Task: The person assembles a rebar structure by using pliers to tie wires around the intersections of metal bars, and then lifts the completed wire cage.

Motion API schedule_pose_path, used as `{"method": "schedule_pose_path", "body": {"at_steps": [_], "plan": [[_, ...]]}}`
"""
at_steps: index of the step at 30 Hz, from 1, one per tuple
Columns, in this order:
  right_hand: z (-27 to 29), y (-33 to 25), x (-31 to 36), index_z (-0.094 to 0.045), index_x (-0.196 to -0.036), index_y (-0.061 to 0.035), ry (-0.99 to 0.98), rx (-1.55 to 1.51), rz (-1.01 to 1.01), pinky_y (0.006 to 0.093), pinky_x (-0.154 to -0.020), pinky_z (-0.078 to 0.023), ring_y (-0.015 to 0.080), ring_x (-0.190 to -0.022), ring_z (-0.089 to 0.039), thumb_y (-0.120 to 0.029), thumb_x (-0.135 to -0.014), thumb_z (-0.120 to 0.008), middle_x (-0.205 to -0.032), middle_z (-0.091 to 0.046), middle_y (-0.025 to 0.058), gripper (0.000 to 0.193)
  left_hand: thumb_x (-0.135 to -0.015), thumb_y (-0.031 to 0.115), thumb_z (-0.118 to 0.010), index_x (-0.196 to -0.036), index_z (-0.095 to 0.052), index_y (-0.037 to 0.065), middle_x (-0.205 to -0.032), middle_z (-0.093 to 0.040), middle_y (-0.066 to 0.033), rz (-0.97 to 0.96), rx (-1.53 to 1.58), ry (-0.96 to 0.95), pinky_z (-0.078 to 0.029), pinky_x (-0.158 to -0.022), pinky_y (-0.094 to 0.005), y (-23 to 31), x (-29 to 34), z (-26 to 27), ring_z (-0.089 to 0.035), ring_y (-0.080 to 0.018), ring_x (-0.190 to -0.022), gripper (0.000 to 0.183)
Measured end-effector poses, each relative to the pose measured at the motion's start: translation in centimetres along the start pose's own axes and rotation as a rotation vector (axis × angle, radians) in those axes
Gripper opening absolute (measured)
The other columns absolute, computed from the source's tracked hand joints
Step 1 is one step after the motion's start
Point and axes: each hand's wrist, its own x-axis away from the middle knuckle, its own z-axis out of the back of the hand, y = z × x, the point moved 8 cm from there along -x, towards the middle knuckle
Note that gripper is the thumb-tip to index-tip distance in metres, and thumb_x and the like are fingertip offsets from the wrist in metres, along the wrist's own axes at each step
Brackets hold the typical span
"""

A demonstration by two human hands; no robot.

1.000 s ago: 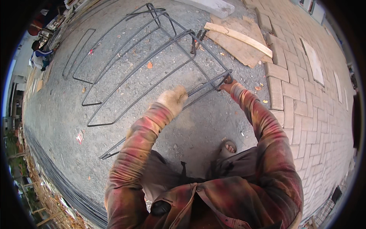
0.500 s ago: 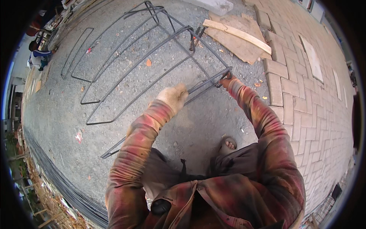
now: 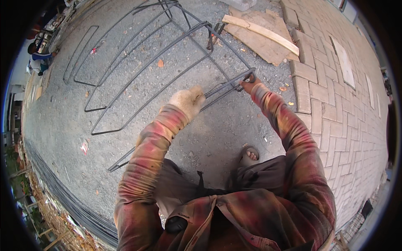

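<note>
On the grey gravel ground (image 3: 125, 138), seen from the head camera, a bent steel rebar frame (image 3: 176, 46) of long loops lies spread out, and both of the person's hands are at its near corner. Nearest the wearer on that frame, the left hand (image 3: 188, 100), in a pale work glove, is closed in a fist around the bundled bars where they run together. Just beyond it along the same bars, at the frame's rounded end, the bare right hand (image 3: 250, 85) pinches the bend of the rebar; its fingers are curled about the loop, though how tightly cannot be told. Both forearms wear a red and yellow plaid shirt (image 3: 234, 217). Past the far side of the frame, some flat wooden boards (image 3: 264, 37) lie stacked, one pale plank across the others. Right of the frame, well apart from the hands, a brick pavement (image 3: 335, 108) in a zigzag pattern borders the gravel. Below the frame, toward the wearer, a sandalled foot (image 3: 250, 154) rests on the gravel. Left of the frame, at the ground's edge, a bundle of long dark rods (image 3: 63, 196) curves along, and a small red scrap (image 3: 85, 146) lies between it and the frame.
</note>
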Motion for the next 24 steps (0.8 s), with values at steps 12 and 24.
{"method": "schedule_pose_path", "body": {"at_steps": [12,24], "plan": [[0.5,1.0,0.8,-0.050,-0.112,-0.0022,0.069,-0.137,-0.028,0.0311,-0.053,-0.044,0.0167,-0.059,-0.054,-0.025,-0.072,-0.072,-0.069,-0.058,0.0064,0.051,-0.082,0.015,-0.053,-0.088,-0.053,0.005,-0.069,-0.056,-0.0190,0.015,0.086,-0.007,-0.045,-0.060,-0.0397,0.8,0.1,1.1,-0.058,-0.0369,-0.068,0.011],[8.0,-7.4,5.3,-0.055,-0.107,-0.0087,0.159,-0.045,0.039,0.0364,-0.073,-0.048,0.0304,-0.079,-0.063,-0.026,-0.070,-0.069,-0.081,-0.063,0.0175,0.043,-0.086,0.023,-0.050,-0.092,-0.050,0.008,-0.074,-0.060,-0.0209,-0.055,0.008,-0.056,-0.046,-0.064,-0.0483,0.3,-0.2,0.1,-0.058,-0.0422,-0.074,0.016]]}}
